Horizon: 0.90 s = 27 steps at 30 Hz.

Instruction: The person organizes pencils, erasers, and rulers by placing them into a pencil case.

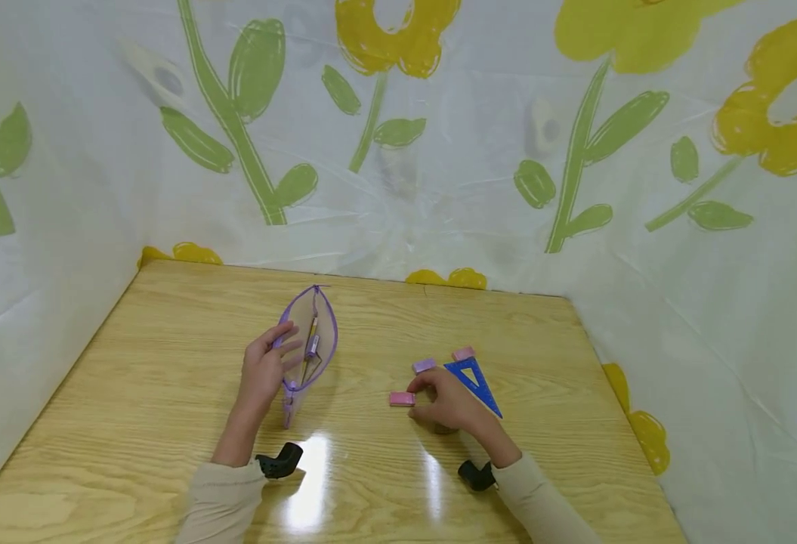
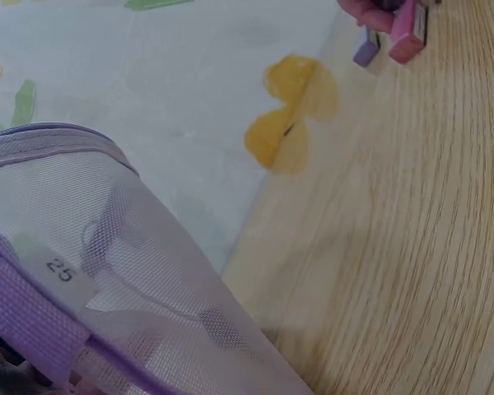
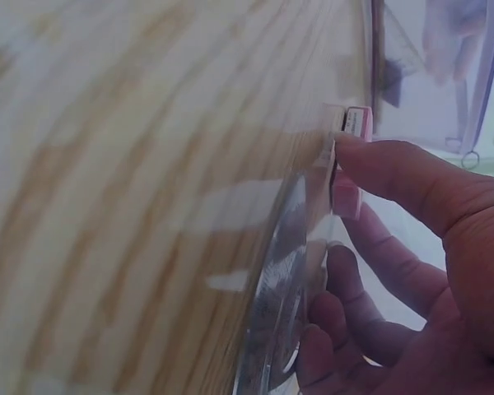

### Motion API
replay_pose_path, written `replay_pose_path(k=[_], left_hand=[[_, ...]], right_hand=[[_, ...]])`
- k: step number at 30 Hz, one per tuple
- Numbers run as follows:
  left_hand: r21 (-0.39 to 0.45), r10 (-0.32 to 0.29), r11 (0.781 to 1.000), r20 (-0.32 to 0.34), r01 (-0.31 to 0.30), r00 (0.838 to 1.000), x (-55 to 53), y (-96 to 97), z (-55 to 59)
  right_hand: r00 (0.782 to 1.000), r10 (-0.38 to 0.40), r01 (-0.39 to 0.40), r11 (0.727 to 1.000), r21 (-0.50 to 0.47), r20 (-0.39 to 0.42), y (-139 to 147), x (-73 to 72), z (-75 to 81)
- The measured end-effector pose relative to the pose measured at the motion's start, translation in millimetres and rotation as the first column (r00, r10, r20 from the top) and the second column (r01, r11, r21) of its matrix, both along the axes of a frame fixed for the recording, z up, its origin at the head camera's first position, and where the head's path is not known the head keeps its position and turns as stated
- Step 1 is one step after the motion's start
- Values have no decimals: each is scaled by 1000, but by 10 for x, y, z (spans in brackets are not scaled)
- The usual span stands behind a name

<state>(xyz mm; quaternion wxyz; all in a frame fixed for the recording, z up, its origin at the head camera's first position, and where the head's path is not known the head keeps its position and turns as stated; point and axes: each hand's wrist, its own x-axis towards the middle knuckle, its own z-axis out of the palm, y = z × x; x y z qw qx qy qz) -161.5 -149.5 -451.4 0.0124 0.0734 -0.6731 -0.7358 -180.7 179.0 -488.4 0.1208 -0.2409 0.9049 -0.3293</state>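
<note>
My left hand (image 1: 262, 370) holds the near left side of a purple-edged mesh pouch (image 1: 333, 340), its mouth spread wide. Inside the pouch lie a purple-and-white block like an eraser (image 1: 313, 346) and a thin yellow stick like a pencil (image 1: 313, 327). In the left wrist view the pouch's mesh wall (image 2: 148, 239) bears a "25" label. With thumb and index finger, my right hand (image 1: 449, 400) pinches a pink eraser (image 1: 400, 399) at the table. Beside that hand are a purple eraser (image 1: 424, 365) and a blue set square (image 1: 483, 389).
Another pink eraser (image 1: 463, 353) touches the set square's top. A clear curved object (image 3: 276, 288) lies beneath the right hand, mostly hidden in the head view. Flower-printed sheeting (image 1: 466, 211) walls the back and sides of the wooden table (image 1: 187, 340).
</note>
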Motion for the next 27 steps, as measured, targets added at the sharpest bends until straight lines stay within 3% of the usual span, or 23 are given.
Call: replay_pose_path(k=[13, 27], left_hand=[[-28, 3, 1000, 4, -3, 1000, -9, -12, 17], [-5, -13, 1000, -6, 13, 1000, -23, -1, 5]], right_hand=[[999, 14, -16, 1000, -22, -47, -88, -15, -14], [997, -71, 65, 988, -142, -41, -146, 27, 37]])
